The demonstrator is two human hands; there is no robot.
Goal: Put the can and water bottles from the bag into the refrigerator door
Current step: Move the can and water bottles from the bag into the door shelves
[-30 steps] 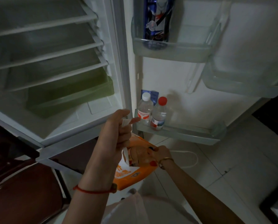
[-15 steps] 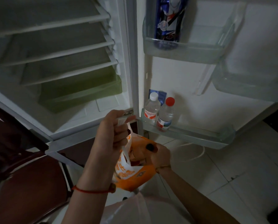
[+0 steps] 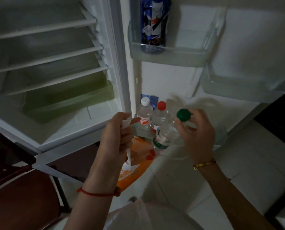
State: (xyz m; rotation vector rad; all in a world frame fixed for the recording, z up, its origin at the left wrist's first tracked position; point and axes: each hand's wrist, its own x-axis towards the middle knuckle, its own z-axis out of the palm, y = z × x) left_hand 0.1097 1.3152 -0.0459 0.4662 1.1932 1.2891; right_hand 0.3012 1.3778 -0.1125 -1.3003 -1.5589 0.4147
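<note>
- fridge shelves (image 3: 44,47) far left, green drawer (image 3: 68,100) under them.
- left hand (image 3: 116,138) fisted around the white handle (image 3: 127,125) of the orange bag (image 3: 135,166); bag hangs below the fist, over the floor.
- can (image 3: 154,25) upright in the upper door shelf (image 3: 171,53), left end.
- white-cap bottle (image 3: 144,115) and red-cap bottle (image 3: 159,117) upright, touching, at the left end of the lower door shelf (image 3: 143,131).
- green-cap bottle (image 3: 170,130) in the air, tilted, cap up-right, just in front of the red-cap one and above the bag.
- right hand (image 3: 199,133) curled on that bottle near the neck, fingers (image 3: 184,126) spread around it; motion-blurred.
- door shelf (image 3: 237,90) further right.
</note>
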